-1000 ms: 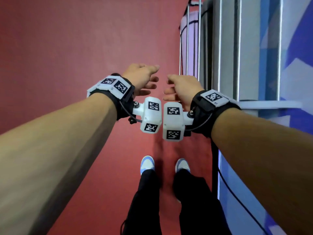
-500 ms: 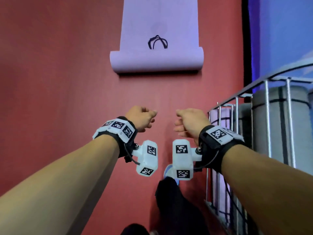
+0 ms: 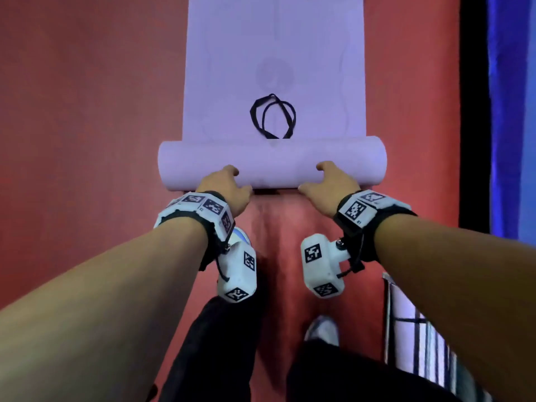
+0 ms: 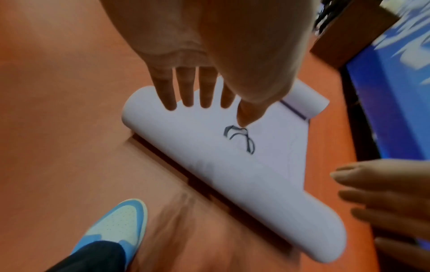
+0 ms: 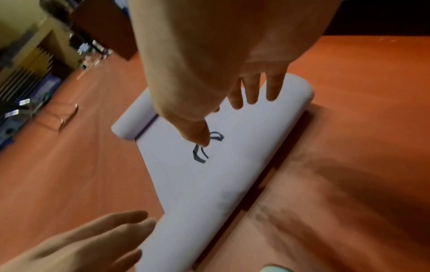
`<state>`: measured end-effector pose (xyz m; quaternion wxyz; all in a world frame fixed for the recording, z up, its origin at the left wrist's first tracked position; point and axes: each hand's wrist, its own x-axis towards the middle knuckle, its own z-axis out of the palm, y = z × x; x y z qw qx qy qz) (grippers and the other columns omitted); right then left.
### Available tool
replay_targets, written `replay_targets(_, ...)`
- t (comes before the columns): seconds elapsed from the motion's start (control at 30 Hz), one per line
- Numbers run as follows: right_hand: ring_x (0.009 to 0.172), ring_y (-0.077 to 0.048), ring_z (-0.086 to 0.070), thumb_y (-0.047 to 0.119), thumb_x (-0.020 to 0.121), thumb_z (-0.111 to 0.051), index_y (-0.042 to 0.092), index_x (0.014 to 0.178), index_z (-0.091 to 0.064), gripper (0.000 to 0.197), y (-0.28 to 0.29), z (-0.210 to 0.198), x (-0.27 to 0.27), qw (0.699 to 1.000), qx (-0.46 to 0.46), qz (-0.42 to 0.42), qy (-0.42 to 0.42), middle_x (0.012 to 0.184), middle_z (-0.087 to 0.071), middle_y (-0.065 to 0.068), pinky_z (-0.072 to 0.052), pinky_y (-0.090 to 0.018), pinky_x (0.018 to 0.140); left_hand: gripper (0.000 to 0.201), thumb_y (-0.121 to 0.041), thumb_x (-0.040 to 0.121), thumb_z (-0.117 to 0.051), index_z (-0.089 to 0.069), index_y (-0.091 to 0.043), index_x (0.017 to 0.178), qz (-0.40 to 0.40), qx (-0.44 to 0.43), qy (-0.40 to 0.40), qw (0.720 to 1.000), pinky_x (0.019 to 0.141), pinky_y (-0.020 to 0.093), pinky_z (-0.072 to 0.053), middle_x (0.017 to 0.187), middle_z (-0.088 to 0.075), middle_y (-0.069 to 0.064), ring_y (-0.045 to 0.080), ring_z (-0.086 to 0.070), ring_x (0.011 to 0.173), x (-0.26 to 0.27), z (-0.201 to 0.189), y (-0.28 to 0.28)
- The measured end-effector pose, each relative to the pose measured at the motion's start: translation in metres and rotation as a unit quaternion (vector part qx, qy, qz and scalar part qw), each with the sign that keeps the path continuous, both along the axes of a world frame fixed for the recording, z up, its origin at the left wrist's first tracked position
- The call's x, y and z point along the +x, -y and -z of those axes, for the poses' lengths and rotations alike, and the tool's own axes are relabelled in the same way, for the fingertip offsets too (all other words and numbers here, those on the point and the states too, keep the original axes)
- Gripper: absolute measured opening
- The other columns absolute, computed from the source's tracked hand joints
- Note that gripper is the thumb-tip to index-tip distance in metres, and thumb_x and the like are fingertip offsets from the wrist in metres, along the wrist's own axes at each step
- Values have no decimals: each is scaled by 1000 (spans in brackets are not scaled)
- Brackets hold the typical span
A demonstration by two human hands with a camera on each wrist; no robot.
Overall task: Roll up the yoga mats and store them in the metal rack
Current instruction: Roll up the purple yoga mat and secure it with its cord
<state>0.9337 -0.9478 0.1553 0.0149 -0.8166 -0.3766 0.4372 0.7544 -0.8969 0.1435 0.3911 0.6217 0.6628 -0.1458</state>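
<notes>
A pale purple yoga mat lies on the red floor, its near end wound into a roll [image 3: 272, 163] and its flat part [image 3: 272, 53] stretching away. A black strap [image 3: 272, 116] lies in loops on the flat part just beyond the roll. My left hand [image 3: 232, 182] rests on the near left side of the roll, fingers [image 4: 188, 88] straight and spread. My right hand [image 3: 326, 179] does the same on the right, fingers [image 5: 253, 88] straight. The mat's far end [image 5: 130, 119] is curled up too. The wrist views are blurred.
The metal rack [image 3: 420, 338] stands at the lower right of the head view, with rolled mats inside. A blue panel [image 3: 510, 111] runs along the right. My shoes [image 3: 322, 329] and dark trouser legs are just behind the roll.
The view swung from the rack to the mat on the floor. Both hands went from loose fists in the air forward and down onto the roll, fingers now straight.
</notes>
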Motion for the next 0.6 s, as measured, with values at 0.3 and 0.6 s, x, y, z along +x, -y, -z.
replay_targets(0.3,150,-30,-2,58,68,-76,23,155,8,125,-85,183,15,975,-45,-207,61,163,-4,-4,-14,-53,117,93,-44,88,-60,-5,-12,156,44,-7,-35,998,121,47,-15,164,-10,11,31,-6,151,33,171,-78)
replay_targets(0.6,139,-36,-21,66,59,-78,17,137,-34,102,-44,205,22,927,-83,-346,119,151,-21,-13,-24,-51,108,97,-64,63,-78,-42,-12,136,153,-34,-160,975,107,46,-27,149,-23,10,29,-20,140,30,183,-41)
